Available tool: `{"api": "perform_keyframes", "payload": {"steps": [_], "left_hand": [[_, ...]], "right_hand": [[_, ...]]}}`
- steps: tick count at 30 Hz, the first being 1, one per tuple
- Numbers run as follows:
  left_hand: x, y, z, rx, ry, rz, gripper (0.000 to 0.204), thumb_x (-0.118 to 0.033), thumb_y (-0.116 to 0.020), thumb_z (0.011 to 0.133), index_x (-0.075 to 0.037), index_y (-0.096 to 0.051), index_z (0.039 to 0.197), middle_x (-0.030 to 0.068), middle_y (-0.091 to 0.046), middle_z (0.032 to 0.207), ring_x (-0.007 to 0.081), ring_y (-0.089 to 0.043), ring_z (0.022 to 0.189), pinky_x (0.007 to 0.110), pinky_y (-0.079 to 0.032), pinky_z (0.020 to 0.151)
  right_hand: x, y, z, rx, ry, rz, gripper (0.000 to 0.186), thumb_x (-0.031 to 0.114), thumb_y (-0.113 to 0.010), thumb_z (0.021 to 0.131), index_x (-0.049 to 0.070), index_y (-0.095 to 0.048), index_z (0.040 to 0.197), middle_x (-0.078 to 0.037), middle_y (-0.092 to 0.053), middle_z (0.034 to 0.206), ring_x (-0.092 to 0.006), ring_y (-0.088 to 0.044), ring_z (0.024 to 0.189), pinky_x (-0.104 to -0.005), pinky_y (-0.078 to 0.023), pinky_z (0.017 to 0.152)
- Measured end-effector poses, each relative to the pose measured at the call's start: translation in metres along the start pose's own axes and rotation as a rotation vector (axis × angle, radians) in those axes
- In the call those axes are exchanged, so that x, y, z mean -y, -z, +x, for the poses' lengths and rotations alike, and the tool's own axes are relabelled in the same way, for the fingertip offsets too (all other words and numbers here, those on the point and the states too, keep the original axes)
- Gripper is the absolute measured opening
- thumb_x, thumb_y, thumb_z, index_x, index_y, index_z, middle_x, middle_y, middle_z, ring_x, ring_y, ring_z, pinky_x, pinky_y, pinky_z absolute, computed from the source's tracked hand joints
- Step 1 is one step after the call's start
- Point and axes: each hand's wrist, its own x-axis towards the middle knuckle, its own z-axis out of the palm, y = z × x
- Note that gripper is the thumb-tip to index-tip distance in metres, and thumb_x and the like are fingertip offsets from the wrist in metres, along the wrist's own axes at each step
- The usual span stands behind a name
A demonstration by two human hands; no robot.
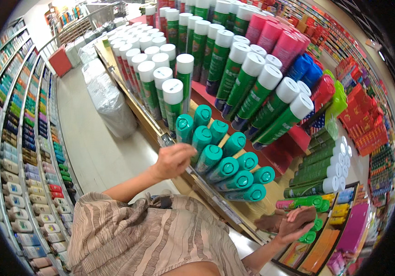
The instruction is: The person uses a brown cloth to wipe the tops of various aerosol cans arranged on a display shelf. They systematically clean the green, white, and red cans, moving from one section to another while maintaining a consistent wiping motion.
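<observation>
My left hand (174, 161) is at the front edge (213, 198) of the shelf (278, 187), its fingers bent and drawn in together. Their tips are right at the side of the nearest of the teal cans (210, 157). I cannot tell whether they are clamped on that can or only beside it, since the knuckles hide the tips.

The teal cans stand upright in a close block along the front edge, their round tops toward me, and bare shelf shows past their right side. Next to them on the left, also by the front edge, are white-capped cans (173, 108) with green bodies. More of that kind stand behind the block, by a red ledge (282, 154), with pink cans (271, 36) and blue cans (300, 66) farther back to the right.

My right hand (295, 225) is out by the right end of the shelf, fingers stretched and lying close together, palm partly turned up. It is nearest to the green-capped cans (316, 201) and just beside a brown shape (271, 222); whether I touch either, I cannot tell.

Left of the shelf, a plastic-wrapped stack (108, 99) sits on the floor (79, 131), and across the aisle are rows of bottles (16, 201).
</observation>
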Motion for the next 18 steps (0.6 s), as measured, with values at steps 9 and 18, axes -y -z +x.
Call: {"api": "perform_keyframes", "payload": {"steps": [9, 18], "left_hand": [[0.07, 0.023, -0.022, 0.03, 0.464, -0.028, 0.055, -0.012, -0.069, 0.075, -0.001, -0.048, 0.124, 0.017, -0.052, 0.114, 0.0314, -0.058, 0.095, 0.038, -0.049, 0.08], [0.118, 0.0, -0.031, 0.224, 0.437, -0.261, 0.08, -0.023, -0.074, 0.074, 0.001, -0.032, 0.138, 0.0235, -0.046, 0.128, 0.039, -0.049, 0.118, 0.041, -0.041, 0.098]], "right_hand": [[-0.02, -0.084, -0.042, -0.027, -0.131, -0.385, 0.056, 0.052, -0.034, 0.094, -0.001, -0.051, 0.099, -0.009, -0.049, 0.069, -0.0156, -0.048, 0.06, -0.0279, -0.041, 0.058], [-0.053, -0.143, -0.08, 0.02, -0.161, -0.697, 0.045, 0.041, -0.038, 0.094, 0.0, -0.055, 0.095, -0.008, -0.056, 0.071, -0.0141, -0.055, 0.057, -0.0249, -0.043, 0.049]]}}
